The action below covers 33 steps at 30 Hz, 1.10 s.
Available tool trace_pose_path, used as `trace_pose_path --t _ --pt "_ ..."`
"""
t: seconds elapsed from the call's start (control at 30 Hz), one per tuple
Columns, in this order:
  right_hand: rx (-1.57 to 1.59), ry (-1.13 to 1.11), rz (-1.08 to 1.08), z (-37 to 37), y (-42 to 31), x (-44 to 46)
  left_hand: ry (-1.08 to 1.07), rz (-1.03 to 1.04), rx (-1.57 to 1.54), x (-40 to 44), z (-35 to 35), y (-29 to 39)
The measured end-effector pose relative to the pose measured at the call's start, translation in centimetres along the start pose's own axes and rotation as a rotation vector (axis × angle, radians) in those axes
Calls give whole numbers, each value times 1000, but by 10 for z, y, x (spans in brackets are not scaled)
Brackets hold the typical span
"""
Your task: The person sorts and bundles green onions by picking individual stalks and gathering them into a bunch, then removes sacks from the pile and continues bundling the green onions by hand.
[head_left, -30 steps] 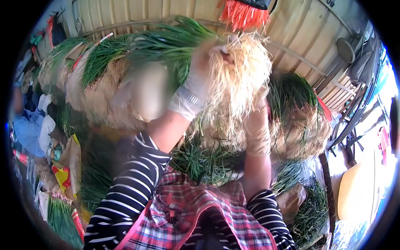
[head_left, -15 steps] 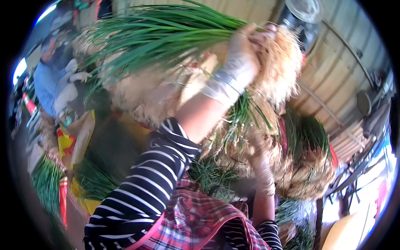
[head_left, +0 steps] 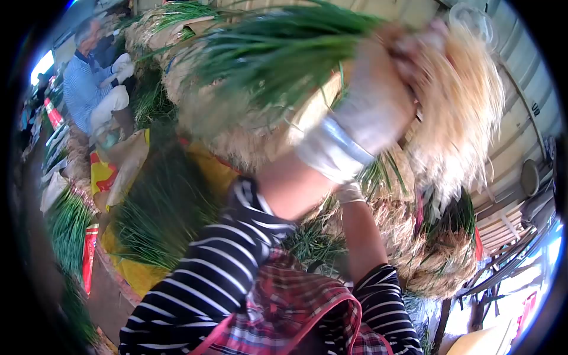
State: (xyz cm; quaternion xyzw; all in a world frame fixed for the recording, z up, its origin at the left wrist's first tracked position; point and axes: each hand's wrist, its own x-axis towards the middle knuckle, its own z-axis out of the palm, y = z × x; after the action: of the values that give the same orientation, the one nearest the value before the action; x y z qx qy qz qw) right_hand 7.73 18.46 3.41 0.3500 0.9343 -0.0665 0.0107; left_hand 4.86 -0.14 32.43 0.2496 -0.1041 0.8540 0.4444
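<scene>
One gathered bunch of green stalks (head_left: pixel 296 50), roots toward 2 o'clock, is clasped aloft in the left hand (head_left: pixel 384 94), not yet set down; the right hand's (head_left: pixel 350 193) grip is hidden. Root-ended bundles (head_left: pixel 444 263) already lie at 4 o'clock.

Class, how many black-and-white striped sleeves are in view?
2: the left sleeve, on the arm holding up the green bunch; the right sleeve, beside the checked apron.

A thick bunch (head_left: pixel 319 53) of long green leaves with shaggy, straw-coloured roots (head_left: pixel 458 112) lies sideways in the left hand (head_left: pixel 384 97), leaves leftward, roots drooping.
</scene>
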Motion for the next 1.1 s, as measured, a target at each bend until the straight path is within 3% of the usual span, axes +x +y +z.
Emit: trace_pose_path --t 0.07,0.1,0.13,0.17,0.23,0.27,0.4,0.47,0.5,0.57,0.63,0.67,0.73,0.77,0.83,0.9,0.97,1.0,1.03,1.1 --pt "-177 -165 37 -6 27 -2 -24 0 144 0 -16 41" --pt "-180 -134 62 -12 45 -9 -42 -3 222 -3 -24 63" --pt "0 187 -74 -16 64 -34 -57 -5 296 -9 -32 85" --pt "240 97 203 -42 52 -51 -77 -11 368 -15 -38 108" --pt "322 320 81 -32 52 -53 -109 -18 493 -28 -46 150" --pt "470 205 68 -20 48 -45 -118 -20 549 -34 -50 170" --pt "324 236 -429 28 30 -22 -71 32 754 -61 -70 244" --pt "554 67 -513 24 -35 -29 28 97 834 -82 -85 278" --pt "770 -110 -411 -7 -69 -46 76 128 866 -94 -96 298" --pt "768 -127 -383 -3 -62 -39 285 121 942 -124 -128 345" --pt "708 -137 -223 -19 -69 -45 627 -141 1739 -168 -169 399" --pt "735 -101 -224 -15 -58 -44 613 14 1578 -195 -209 395" --pt "786 -55 -178 -13 -37 -47 815 139 1221 -241 -246 349" --pt "789 -53 -105 -14 -34 -51 1025 114 1020 -261 -248 320" --pt "810 -40 36 -12 -35 -59 1122 -67 1076 -315 -299 298" --pt "731 -63 -13 -7 -23 -65 1275 133 284 -370 -382 265" --pt "579 -67 -69 1 -20 -62 1368 149 306 -379 -387 247" --pt "736 -163 12 7 -26 -65 1284 126 321 -427 -481 244" --pt "829 -227 30 11 -32 -70 1335 131 355 -425 -478 244" --pt "729 -325 74 18 -51 -74 1435 135 431 -409 -453 242"
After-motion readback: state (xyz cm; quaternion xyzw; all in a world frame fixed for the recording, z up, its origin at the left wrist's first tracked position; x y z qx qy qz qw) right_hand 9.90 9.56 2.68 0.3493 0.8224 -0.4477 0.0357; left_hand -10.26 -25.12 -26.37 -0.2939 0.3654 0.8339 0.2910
